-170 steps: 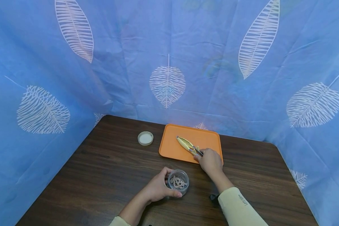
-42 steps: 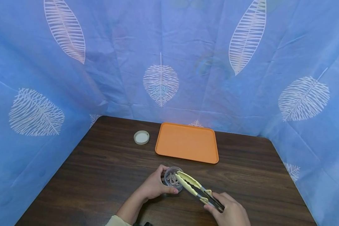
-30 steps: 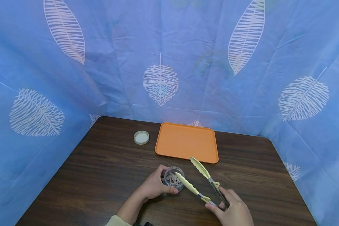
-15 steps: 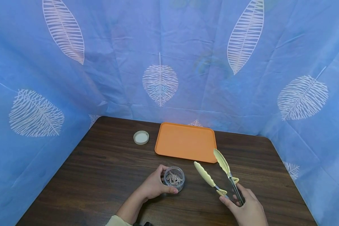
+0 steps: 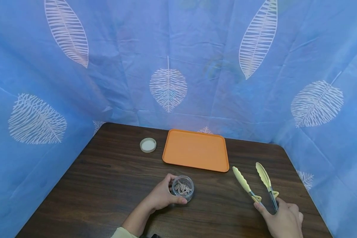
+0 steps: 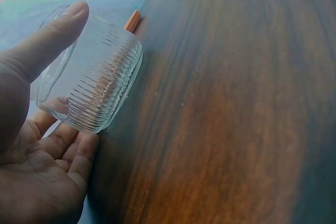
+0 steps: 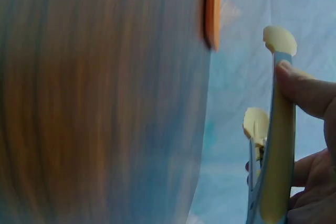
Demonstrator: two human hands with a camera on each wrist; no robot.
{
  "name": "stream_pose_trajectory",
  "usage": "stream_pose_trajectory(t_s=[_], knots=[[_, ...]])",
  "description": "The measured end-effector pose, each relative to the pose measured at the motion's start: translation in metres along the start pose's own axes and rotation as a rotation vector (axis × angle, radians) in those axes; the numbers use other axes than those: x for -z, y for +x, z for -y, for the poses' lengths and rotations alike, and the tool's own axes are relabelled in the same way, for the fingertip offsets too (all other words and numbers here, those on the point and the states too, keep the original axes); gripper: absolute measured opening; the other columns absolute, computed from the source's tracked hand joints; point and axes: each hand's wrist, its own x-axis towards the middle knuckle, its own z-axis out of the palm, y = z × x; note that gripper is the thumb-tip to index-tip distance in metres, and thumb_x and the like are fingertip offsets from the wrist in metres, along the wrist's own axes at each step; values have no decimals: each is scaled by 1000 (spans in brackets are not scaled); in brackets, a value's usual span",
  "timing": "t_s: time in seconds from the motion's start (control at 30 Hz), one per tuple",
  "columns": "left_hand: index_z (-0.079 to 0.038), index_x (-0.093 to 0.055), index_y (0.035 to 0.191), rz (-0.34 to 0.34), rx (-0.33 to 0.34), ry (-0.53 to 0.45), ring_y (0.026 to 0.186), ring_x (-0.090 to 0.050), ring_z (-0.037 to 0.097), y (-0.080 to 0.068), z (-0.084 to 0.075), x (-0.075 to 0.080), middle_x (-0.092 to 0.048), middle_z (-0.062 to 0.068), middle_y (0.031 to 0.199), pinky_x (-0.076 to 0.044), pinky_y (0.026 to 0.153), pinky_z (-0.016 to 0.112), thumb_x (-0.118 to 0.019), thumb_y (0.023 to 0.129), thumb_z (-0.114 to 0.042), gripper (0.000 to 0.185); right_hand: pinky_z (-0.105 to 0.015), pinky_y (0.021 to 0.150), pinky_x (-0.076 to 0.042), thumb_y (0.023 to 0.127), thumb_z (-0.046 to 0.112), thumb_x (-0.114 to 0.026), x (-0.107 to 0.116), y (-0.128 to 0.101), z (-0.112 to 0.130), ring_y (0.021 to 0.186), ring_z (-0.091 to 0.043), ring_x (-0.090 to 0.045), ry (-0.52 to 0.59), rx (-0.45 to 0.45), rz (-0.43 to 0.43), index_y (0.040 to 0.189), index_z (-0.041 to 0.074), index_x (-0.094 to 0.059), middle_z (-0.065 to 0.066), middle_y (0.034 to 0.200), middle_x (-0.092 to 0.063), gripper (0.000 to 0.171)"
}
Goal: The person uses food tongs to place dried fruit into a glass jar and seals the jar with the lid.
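My left hand (image 5: 162, 195) grips a clear jar (image 5: 190, 197) from its left side, thumb at the front and fingers round the back. Greyish-brown dried strips (image 5: 181, 188) lie inside. In the left wrist view the ribbed wall of the jar (image 6: 118, 74) shows between thumb and fingers. Far to the right, my right hand (image 5: 285, 219) holds a pair of tongs (image 5: 264, 178) by the handles. The yellow tips of the tongs are spread wide with nothing between them. In the right wrist view my thumb presses on one arm of the tongs (image 7: 279, 145).
An orange rectangular tray (image 5: 196, 150) lies at the back of the dark wooden table (image 5: 107, 185). To its left is a round lid (image 5: 148, 145) with a white inside. Blue curtains (image 5: 122, 66) with white leaf prints hang behind and at both sides.
Earlier the tongs lay on the tray under my right hand; then their tips were at the jar's mouth. Since then they have spread and moved right, away from the jar. My left hand keeps its grip.
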Motion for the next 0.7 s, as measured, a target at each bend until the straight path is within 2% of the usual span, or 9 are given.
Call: stream_pose_trajectory(t_s=[0.1,0.2,0.33,0.53,0.7], knots=[[-12,-54,141,0,4,2,130,-64,28,1,1,0,-68,10,138,-50,108,52,-101,79,-27,79,-70,102,-36,95,63,-75,-2,6,-13,121,-62,-34,-27,-61,3,138,-24,-48,-49,129,-41,101],[-13,-54,142,-1,6,4,132,-63,30,1,2,-1,-67,11,139,-50,108,54,-101,79,-27,80,-70,86,-45,92,70,-75,-6,11,-23,114,-61,-39,-72,-119,16,121,-22,-55,-43,120,-43,98],[-12,-53,142,-3,6,3,133,-63,32,0,1,0,-67,11,140,-51,108,54,-101,79,-26,80,-66,77,-48,87,77,-76,-14,15,-27,106,-58,-46,-122,-143,40,101,-15,-59,-38,105,-48,95],[-11,-53,143,2,5,-8,132,-63,31,0,1,1,-66,10,138,-51,108,53,-100,79,-25,80,-64,76,-49,87,68,-81,-21,14,-25,103,-56,-47,-143,-163,52,99,-15,-55,-37,103,-45,88],[-12,-53,143,-2,6,0,133,-63,32,0,2,0,-66,10,138,-51,109,55,-100,79,-26,81,-64,77,-50,90,66,-79,-23,14,-23,102,-56,-50,-198,-161,54,98,-16,-53,-38,102,-46,87]])
